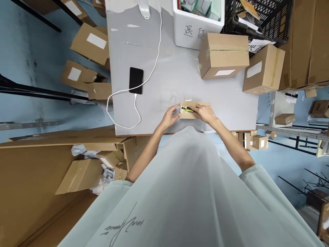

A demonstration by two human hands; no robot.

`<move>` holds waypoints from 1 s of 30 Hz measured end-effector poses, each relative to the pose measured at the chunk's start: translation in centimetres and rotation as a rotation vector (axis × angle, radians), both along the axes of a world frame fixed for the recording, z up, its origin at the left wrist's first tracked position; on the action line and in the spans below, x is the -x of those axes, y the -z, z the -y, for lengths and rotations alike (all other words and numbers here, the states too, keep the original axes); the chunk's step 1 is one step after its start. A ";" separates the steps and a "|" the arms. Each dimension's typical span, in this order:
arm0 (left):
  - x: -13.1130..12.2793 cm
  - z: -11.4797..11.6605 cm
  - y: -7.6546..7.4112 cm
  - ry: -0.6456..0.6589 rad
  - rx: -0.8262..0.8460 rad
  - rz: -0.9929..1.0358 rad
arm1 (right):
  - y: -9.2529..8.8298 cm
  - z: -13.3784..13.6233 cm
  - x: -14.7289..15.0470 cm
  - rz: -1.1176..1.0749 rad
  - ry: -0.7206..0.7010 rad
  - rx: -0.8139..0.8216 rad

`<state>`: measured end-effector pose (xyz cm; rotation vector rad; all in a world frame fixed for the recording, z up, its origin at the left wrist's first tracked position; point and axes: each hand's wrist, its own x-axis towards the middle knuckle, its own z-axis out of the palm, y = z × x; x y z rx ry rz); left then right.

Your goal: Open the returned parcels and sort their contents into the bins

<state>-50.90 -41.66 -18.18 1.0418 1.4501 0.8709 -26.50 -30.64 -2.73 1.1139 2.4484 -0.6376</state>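
Observation:
A small taped cardboard box (191,115) lies in front of me near the table's front edge. My right hand (203,112) is closed around a yellow-green and black box cutter (187,109), which lies across the top of that box with its tip toward the left end. At the box's left end, my left hand (169,116) steadies it, thumb and fingers spread along the edge. Clear tape shines on the end under the cutter's tip. Whether the blade is in the tape is too small to tell.
A black phone (136,80) with a white cable (159,44) lies on the grey table (144,113). Cardboard boxes (226,56), a white foam bin (197,31) and a black crate (272,20) stand at the back right. A large open carton (31,178) is at lower left.

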 end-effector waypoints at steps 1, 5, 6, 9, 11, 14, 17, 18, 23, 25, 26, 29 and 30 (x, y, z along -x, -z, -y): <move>0.0 0.0 0.2 0.006 -0.013 0.002 | -0.6 0.1 0.3 0.045 -0.020 -0.008; 0.1 -0.2 0.5 0.059 -0.080 -0.006 | -3.0 0.3 1.4 0.171 -0.110 -0.018; 0.1 -0.3 0.4 0.071 -0.089 -0.012 | -3.5 0.4 1.6 0.190 -0.124 -0.017; 0.2 -0.7 0.2 0.083 -0.089 -0.034 | -4.4 0.4 2.2 0.235 -0.150 -0.021; 0.1 -0.9 -0.1 0.084 -0.080 -0.041 | -4.6 0.5 2.5 0.255 -0.161 -0.024; -0.1 -1.1 -0.3 0.078 -0.051 -0.042 | -4.8 0.5 2.9 0.273 -0.183 -0.038; -0.4 -1.3 -0.3 0.040 -0.014 -0.037 | -4.8 0.7 3.3 0.280 -0.217 -0.058; -0.5 -1.3 -0.2 0.025 -0.008 -0.036 | -4.8 0.8 3.4 0.279 -0.229 -0.065; -1.0 -1.7 0.1 -0.028 -0.014 -0.018 | -4.3 0.8 3.8 0.253 -0.295 -0.089; -1.2 -1.7 -0.1 -0.042 -0.019 -0.005 | -4.2 0.5 3.7 0.226 -0.319 -0.093; -1.3 -1.7 -0.2 -0.049 -0.019 0.001 | -4.2 0.3 3.7 0.213 -0.329 -0.093; -1.6 -1.5 -0.8 -0.070 -0.006 0.003 | -4.1 -0.2 3.4 0.182 -0.362 -0.082; -1.7 -1.4 -1.0 -0.079 0.001 -0.002 | -4.1 -0.4 3.3 0.175 -0.370 -0.083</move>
